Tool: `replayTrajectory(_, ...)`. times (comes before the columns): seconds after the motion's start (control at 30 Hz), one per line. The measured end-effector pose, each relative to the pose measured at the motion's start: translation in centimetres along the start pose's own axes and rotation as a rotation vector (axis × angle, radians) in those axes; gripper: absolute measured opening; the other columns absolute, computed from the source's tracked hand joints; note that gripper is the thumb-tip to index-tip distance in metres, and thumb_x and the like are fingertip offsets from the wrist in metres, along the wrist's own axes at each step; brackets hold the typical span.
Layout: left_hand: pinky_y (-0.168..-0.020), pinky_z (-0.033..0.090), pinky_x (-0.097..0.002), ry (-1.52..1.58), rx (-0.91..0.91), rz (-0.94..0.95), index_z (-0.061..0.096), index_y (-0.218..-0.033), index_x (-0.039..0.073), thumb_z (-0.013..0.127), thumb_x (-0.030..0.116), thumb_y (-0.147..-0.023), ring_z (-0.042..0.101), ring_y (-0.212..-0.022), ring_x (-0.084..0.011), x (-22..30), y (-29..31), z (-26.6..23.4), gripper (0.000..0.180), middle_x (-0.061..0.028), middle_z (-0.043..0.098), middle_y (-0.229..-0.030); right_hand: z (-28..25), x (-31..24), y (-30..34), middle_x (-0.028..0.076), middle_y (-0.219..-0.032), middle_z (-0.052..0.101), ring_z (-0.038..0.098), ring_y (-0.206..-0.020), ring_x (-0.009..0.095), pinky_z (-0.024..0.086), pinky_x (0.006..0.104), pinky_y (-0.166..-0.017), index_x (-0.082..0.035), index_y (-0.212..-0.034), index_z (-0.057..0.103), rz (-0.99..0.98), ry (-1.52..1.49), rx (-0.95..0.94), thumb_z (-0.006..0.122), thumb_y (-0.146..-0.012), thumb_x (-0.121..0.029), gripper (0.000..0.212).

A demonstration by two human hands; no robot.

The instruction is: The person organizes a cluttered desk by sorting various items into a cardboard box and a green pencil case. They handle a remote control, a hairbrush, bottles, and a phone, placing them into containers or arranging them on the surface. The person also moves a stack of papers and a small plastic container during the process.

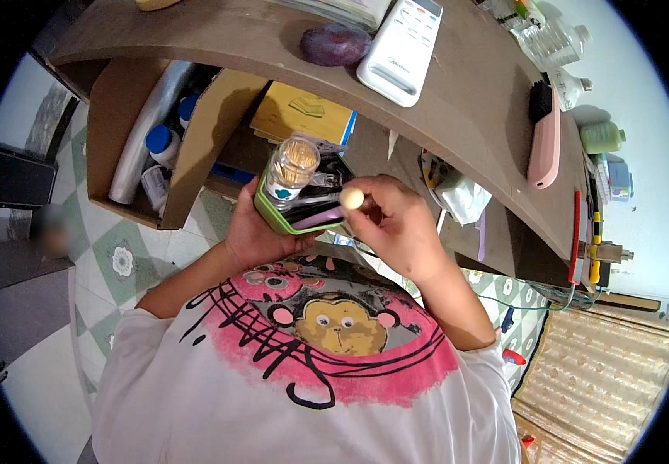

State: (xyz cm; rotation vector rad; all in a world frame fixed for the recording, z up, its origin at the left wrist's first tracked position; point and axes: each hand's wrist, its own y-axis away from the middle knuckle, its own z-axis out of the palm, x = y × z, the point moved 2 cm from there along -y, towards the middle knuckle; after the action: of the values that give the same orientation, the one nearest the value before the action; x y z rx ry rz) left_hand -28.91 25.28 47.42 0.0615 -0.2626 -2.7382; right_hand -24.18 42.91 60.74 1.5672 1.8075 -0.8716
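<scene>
My left hand (258, 232) is wrapped round the side of a small green-rimmed container (272, 215), held in front of my chest. A clear jar of toothpicks (294, 164) stands up out of it at the left. Beside the jar lie a purple long thing (319, 219) and a metal nail clipper (323, 180), among dark items I cannot make out. At the container's right edge my right hand (396, 224) pinches a thing with a round cream-coloured end (352, 199). The rest of that thing is hidden by my fingers.
A brown desk (473, 85) curves ahead, carrying a white remote control (402, 54), a dark plum-like fruit (336, 44) and a pink brush (544, 139). Under its top are a cardboard box (203, 147) with blue-capped bottles, a yellow booklet (303, 112) and a tissue pack (463, 196).
</scene>
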Motion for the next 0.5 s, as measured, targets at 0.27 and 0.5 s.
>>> replayTrajectory(0.27,-0.088,0.043,-0.0496,-0.057,0.097,0.106,0.042,-0.133,0.015,0.026,0.064,-0.086,0.047,-0.119,-0.0293,-0.3,-0.5,1.2,0.070,-0.0124,0.048,-0.131,-0.5,0.0,0.6,0.002,-0.090,0.059,0.055,-0.075,0.007,0.045,0.0208,-0.065,-0.004,-0.107,0.061,-0.111,-0.318,-0.167,0.068,-0.078,0.002,0.030)
replayTrajectory(0.5,-0.087,0.043,-0.0494,-0.246,0.021,0.132,0.044,-0.132,0.015,0.028,0.063,-0.085,0.049,-0.115,-0.0293,-0.2,-0.3,2.1,0.070,-0.0115,0.049,-0.130,-0.1,-0.5,0.3,0.002,-0.089,0.062,0.056,-0.079,0.008,0.048,0.0227,-0.070,-0.003,-0.109,0.060,0.170,-0.348,-0.143,0.070,-0.079,-0.004,0.032)
